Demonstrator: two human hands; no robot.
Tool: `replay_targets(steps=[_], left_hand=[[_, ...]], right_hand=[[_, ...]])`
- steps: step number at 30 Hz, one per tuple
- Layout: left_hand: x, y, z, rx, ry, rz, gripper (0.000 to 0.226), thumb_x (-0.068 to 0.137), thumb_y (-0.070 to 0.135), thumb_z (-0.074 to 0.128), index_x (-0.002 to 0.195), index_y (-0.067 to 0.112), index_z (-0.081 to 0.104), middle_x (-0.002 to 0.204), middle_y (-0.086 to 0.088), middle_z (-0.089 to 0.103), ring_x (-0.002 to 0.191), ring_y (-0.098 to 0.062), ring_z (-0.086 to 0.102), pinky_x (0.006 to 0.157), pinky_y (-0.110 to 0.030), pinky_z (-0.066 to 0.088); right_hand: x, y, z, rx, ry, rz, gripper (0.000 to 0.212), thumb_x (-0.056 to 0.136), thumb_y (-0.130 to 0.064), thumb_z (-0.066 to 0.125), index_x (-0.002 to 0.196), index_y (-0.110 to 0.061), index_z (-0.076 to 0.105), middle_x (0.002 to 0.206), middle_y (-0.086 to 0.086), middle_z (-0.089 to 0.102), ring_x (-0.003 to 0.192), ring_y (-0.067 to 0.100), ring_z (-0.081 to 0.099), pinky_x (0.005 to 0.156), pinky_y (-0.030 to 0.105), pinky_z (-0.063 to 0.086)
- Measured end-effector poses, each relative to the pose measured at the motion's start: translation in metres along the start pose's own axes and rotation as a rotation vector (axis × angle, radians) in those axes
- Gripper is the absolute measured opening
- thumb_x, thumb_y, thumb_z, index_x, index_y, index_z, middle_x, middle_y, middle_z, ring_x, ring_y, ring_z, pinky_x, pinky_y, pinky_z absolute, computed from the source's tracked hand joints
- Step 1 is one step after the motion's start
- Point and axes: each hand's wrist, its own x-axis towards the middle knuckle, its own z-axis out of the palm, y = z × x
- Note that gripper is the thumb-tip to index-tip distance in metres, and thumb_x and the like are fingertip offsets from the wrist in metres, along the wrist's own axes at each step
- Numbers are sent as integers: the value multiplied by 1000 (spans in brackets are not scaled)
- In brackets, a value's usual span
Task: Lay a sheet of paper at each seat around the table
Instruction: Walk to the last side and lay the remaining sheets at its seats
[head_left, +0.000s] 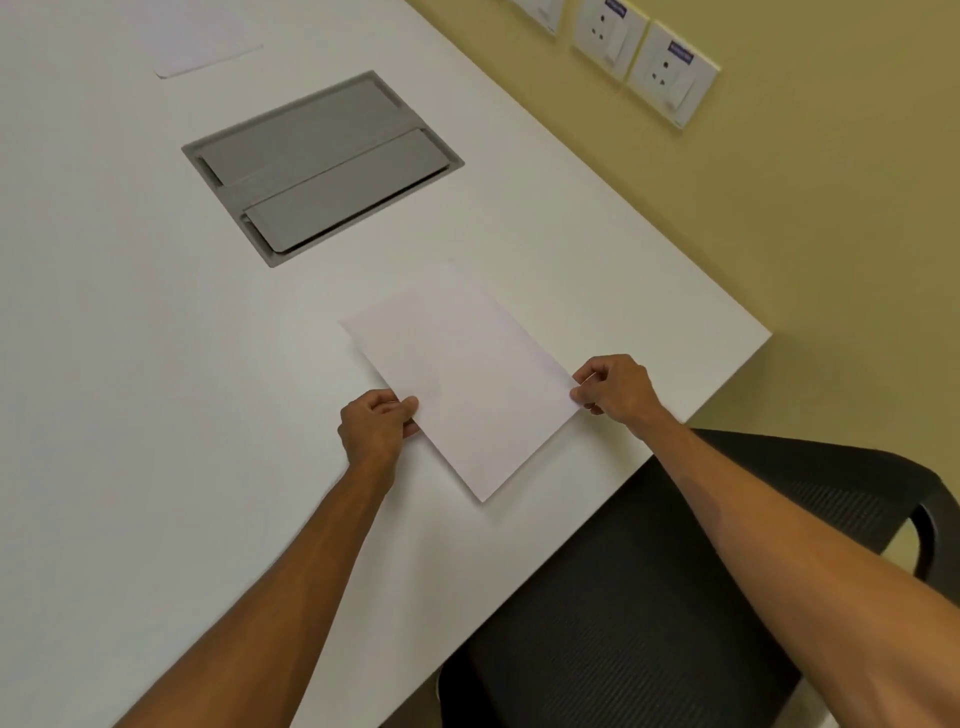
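Your left hand (378, 427) pinches the sheet of paper (462, 384) at its left edge | your right hand (615, 385) pinches its right edge | sheet lies near the white table (130, 338) corner, above the black chair (649, 597) | second sheet (205, 44) far side.

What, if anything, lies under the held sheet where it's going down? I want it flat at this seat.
Nothing visible does. Left hand and right hand pinch the sheet over bare table before the chair; the grey hatch sits farther in.
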Motion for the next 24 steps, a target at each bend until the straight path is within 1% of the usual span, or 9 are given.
replay_targets(steps=[3, 7, 10, 12, 15, 16, 18, 21, 24], left_hand=[[4, -4, 8, 50, 22, -12, 11, 81, 7, 80, 86, 4, 71, 75, -3, 74, 69, -20, 73, 51, -11, 51], [10, -12, 16, 141, 32, -9, 13, 80, 9, 81, 87, 6, 71, 74, -3, 74, 69, -22, 74, 51, -14, 54], [13, -16, 20, 228, 59, -7, 18, 80, 14, 82, 91, 10, 69, 82, -6, 74, 65, -21, 74, 58, -21, 57], [15, -18, 22, 254, 79, -26, 26, 79, 18, 83, 99, 12, 67, 89, -8, 74, 65, -21, 74, 66, -27, 59], [13, -22, 22, 401, 120, 26, 45, 79, 31, 82, 114, 16, 59, 94, -5, 73, 84, -25, 73, 85, -38, 57], [12, -23, 22, 504, 144, 89, 53, 79, 36, 81, 120, 17, 54, 100, -5, 71, 95, -26, 70, 87, -39, 54], [10, -26, 22, 692, 165, 251, 72, 77, 45, 81, 133, 16, 46, 126, -8, 58, 119, -29, 56, 93, -44, 49], [14, -30, 22, 888, 44, 422, 99, 76, 57, 78, 152, 16, 30, 160, -9, 27, 148, -30, 24, 116, -48, 27], [20, -36, 21, 1059, -104, 484, 112, 77, 66, 70, 160, 19, 12, 169, -5, -2, 155, -26, -4, 123, -47, 7]], right_hand=[[9, 11, 5, -52, 0, -6, 15, 76, 2, 76, 89, -4, 72, 71, 12, 68, 65, 25, 65, 76, 43, 60], [15, 21, 12, -138, -1, -26, 14, 76, -3, 76, 87, -10, 72, 69, 3, 65, 68, 23, 64, 76, 39, 57], [17, 26, 14, -161, 2, -15, 14, 77, -7, 77, 85, -15, 71, 69, -1, 65, 70, 23, 66, 74, 35, 56], [18, 29, 15, -160, -1, -8, 14, 77, -7, 77, 84, -17, 70, 67, -2, 64, 67, 20, 65, 71, 33, 55], [21, 31, 15, -146, -4, 8, 15, 77, -5, 77, 83, -16, 69, 65, -1, 65, 62, 18, 64, 66, 29, 52], [22, 31, 14, -139, -5, 7, 15, 77, -5, 77, 84, -15, 70, 65, -1, 65, 62, 18, 65, 66, 29, 52], [23, 31, 14, -132, -10, -4, 14, 77, -4, 77, 86, -13, 71, 64, 0, 65, 62, 18, 64, 68, 30, 54], [24, 30, 13, -130, -18, -12, 14, 77, -4, 77, 87, -12, 71, 65, 0, 64, 63, 19, 64, 68, 30, 54], [25, 31, 13, -132, -29, -22, 13, 79, -4, 76, 88, -11, 70, 62, -2, 61, 58, 15, 60, 64, 26, 48]])
